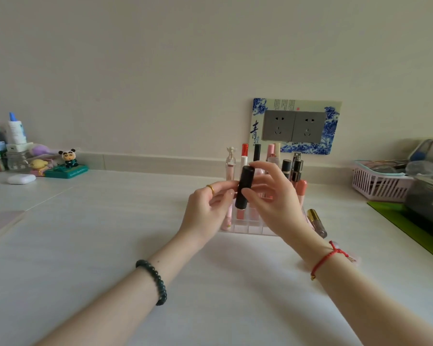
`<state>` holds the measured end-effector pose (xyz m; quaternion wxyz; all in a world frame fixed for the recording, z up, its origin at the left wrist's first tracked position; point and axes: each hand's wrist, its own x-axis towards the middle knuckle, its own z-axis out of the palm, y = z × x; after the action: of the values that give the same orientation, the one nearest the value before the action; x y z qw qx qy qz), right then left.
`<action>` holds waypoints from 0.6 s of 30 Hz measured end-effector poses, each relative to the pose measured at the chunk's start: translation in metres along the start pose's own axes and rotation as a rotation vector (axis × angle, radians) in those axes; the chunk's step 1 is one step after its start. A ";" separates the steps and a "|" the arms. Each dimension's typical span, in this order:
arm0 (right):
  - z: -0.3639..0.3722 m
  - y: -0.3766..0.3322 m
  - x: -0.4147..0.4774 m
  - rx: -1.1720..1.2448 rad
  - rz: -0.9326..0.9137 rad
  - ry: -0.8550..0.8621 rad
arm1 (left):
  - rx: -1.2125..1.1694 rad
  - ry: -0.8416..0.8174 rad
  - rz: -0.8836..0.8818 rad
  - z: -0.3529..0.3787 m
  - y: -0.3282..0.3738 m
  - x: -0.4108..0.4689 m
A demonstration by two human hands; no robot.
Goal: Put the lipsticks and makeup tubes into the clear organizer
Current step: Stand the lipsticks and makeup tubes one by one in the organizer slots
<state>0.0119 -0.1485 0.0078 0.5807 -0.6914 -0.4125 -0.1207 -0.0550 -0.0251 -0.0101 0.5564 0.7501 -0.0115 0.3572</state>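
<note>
A black lipstick tube (244, 187) is held nearly upright in front of the clear organizer (250, 227). My left hand (208, 211) pinches it from the left and my right hand (273, 198) grips it from the right with thumb and fingers. The organizer stands on the white table behind my hands and holds several upright lipsticks and tubes, among them a red-capped one (244, 152) and a black and gold one (296, 168). A gold-capped tube (316, 222) lies on the table just right of the organizer.
A pink basket (380, 182) and a dark container on a green mat (415, 228) stand at the right. At the far left are a white earbud case (21, 179), small figurines (69, 159) and bottles. A wall socket (294, 126) is behind the organizer.
</note>
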 end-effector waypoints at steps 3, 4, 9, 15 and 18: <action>-0.005 0.006 -0.001 0.005 0.005 0.042 | 0.054 -0.009 0.009 0.011 0.000 0.002; -0.005 0.008 -0.001 -0.004 0.003 0.050 | 0.074 0.000 0.015 0.013 0.000 0.001; -0.001 0.015 -0.005 -0.044 0.011 0.040 | 0.099 -0.012 0.003 0.016 -0.004 -0.007; 0.004 0.020 -0.007 -0.049 0.021 0.049 | 0.102 -0.013 -0.040 0.017 -0.008 -0.010; 0.005 0.023 -0.008 -0.057 0.036 0.041 | 0.110 -0.012 -0.066 0.017 -0.010 -0.011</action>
<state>0.0212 -0.1471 -0.0149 0.5711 -0.7124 -0.3845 -0.1361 -0.0505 -0.0395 -0.0267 0.5258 0.7816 0.0292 0.3342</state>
